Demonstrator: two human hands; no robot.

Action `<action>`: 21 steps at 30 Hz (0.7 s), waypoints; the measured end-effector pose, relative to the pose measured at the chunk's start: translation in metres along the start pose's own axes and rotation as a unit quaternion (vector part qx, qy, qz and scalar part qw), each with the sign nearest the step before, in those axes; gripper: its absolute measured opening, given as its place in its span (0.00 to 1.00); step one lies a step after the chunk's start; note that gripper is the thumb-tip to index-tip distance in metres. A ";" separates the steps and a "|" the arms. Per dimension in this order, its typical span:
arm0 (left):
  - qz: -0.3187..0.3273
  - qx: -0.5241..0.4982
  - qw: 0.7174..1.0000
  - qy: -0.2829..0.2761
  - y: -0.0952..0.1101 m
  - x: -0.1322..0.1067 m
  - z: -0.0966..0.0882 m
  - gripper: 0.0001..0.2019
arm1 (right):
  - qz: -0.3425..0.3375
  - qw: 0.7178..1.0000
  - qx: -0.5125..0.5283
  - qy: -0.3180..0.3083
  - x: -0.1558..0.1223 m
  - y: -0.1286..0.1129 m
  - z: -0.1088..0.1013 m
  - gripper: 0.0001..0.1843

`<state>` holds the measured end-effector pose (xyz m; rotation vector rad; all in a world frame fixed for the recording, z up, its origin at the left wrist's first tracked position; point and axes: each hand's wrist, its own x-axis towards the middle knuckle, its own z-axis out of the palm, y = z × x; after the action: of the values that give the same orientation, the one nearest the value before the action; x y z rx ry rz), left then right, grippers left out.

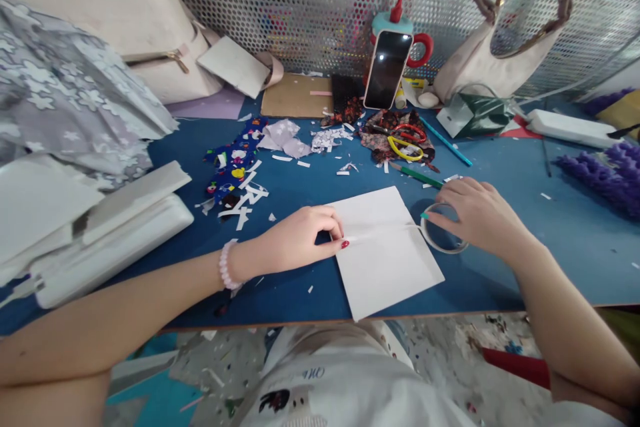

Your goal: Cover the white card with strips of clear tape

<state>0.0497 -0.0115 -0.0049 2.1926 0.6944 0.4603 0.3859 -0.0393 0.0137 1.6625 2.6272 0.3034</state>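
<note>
A white sheet of paper (pixel 385 257) lies on the blue table (pixel 550 240) in front of me, with a crease or strip of clear tape running across its middle. My left hand (pixel 300 237) rests on the paper's left edge, its fingers curled and one fingertip pressing down at the crease. My right hand (pixel 477 213) is closed around a roll of clear tape (pixel 443 238) just off the paper's right edge. A thin stretch of tape seems to run from the roll onto the sheet.
Paper and fabric scraps (pixel 240 177) litter the table behind the sheet, with scissors (pixel 407 140), a green pencil (pixel 415 175) and a blue pen (pixel 445 140). A phone (pixel 387 68) leans on the perforated wall. Bags (pixel 500 47), white boxes (pixel 100 233) and purple material (pixel 605 173) line the sides.
</note>
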 end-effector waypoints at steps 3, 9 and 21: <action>0.006 -0.014 1.000 -0.007 0.001 -0.001 0.001 0.06 | -0.030 0.996 0.000 0.083 0.000 -0.021 -0.008 0.13; 0.032 -0.066 0.997 -0.006 -0.002 -0.003 0.003 0.03 | -0.219 0.959 0.109 0.144 0.018 -0.079 -0.016 0.07; 0.036 -0.114 0.993 0.005 -0.004 -0.006 -0.004 0.05 | -0.267 0.924 0.191 0.196 0.050 -0.093 0.001 0.08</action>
<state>0.0414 -0.0107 -0.0066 2.0053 0.5409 0.5603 0.2814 -0.0329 0.0005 0.9269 3.4873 0.1140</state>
